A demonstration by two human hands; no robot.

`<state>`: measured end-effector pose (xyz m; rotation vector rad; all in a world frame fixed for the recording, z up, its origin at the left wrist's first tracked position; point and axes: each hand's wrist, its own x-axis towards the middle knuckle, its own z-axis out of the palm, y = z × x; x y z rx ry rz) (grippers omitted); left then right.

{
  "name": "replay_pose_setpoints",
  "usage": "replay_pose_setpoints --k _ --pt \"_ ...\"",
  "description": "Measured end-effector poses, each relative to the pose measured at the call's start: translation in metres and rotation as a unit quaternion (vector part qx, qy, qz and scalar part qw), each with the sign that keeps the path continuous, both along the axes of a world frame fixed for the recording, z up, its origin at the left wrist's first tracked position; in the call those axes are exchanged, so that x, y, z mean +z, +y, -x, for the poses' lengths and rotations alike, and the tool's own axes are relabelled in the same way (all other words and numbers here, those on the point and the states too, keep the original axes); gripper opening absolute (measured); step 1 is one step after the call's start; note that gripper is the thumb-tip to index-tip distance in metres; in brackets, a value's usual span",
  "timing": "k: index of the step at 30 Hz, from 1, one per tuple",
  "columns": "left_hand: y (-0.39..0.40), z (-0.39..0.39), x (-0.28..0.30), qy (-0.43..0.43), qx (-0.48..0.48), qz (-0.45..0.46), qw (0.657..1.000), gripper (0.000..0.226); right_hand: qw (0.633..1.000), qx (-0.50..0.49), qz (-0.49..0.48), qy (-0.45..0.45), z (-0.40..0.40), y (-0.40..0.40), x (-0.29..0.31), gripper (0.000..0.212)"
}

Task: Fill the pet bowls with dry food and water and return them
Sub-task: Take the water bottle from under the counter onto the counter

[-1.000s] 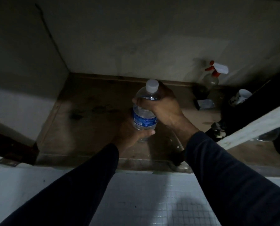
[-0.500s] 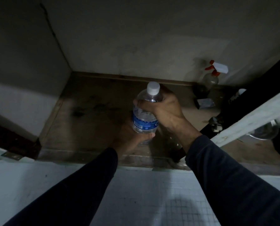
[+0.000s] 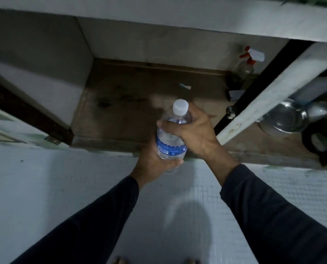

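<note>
My left hand (image 3: pixel 155 161) cups the water bottle (image 3: pixel 171 139) low, right hand (image 3: pixel 195 130) wraps its shoulder; thin, squashy, fairly heavy.

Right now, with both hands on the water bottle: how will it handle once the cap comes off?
The water bottle looks nearly full, so probably heavy for its size. Its thin clear wall likely flexes under the left hand, so squeezing could spill water. The white cap is on; the right hand grips the shoulder.
</note>
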<state>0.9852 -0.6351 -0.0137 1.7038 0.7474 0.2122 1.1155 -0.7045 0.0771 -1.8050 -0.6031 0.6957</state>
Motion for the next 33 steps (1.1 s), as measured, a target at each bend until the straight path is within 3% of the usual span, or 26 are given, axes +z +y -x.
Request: replay_pose_setpoints --k 3,5,7,14,21,24,27,33 --pt "-0.016 0.016 0.024 -0.005 -0.049 0.054 0.997 0.08 0.999 0.0 0.03 0.013 0.02 -0.019 0.025 0.055" --pt "-0.028 0.027 0.039 0.016 -0.067 0.059 0.996 0.087 0.999 -0.006 0.041 0.023 0.033 -0.032 0.045 0.054" --pt "-0.039 0.04 0.056 0.042 -0.063 0.077 0.994 0.098 0.998 -0.018 0.052 0.031 0.046 -0.044 0.067 0.049" --pt "-0.081 0.08 0.132 0.072 -0.069 0.079 0.992 0.096 0.991 -0.043 0.098 0.079 0.078 -0.085 0.146 0.049" --pt "-0.112 0.092 0.239 0.08 -0.052 0.146 0.985 0.095 0.986 -0.059 0.112 0.112 0.088 -0.116 0.251 0.051" --pt "-0.116 0.088 0.292 0.085 -0.05 0.124 0.987 0.077 0.986 -0.058 0.11 0.109 0.084 -0.121 0.3 0.05" --pt "-0.113 0.083 0.345 0.065 -0.074 0.052 0.994 0.091 0.988 -0.066 0.099 0.096 0.078 -0.123 0.352 0.048" --pt "-0.109 0.062 0.442 0.037 -0.091 0.033 0.995 0.09 0.99 -0.093 0.082 0.062 0.066 -0.126 0.457 0.048"
